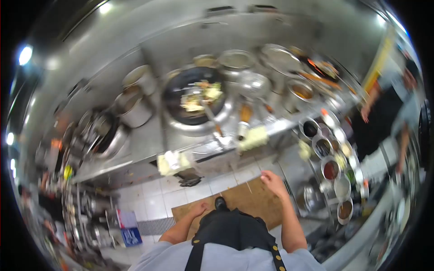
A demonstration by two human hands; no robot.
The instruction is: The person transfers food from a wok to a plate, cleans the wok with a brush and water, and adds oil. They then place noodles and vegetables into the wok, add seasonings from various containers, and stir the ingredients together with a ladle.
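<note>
My left hand [198, 209] hangs low beside my apron [233, 228], blurred, its fingers loosely bent and nothing visible in it. Held out over the floor in front of me is my right hand [272, 182], its fingers loosely apart and holding nothing that I can see. Both hands are away from the stove counter. On that counter a black wok [194, 95] contains pale yellow and brown food [208, 94]. A ladle [209, 113] rests in the wok, its handle pointing towards me.
Folded cloths [174, 163] lie along the counter's front edge. A strainer [254, 86] and pots [135, 108] stand around the wok. Sauce containers [330, 170] fill a rack to my right. Another person [384, 108] stands at far right. A brown mat [239, 203] covers tiles.
</note>
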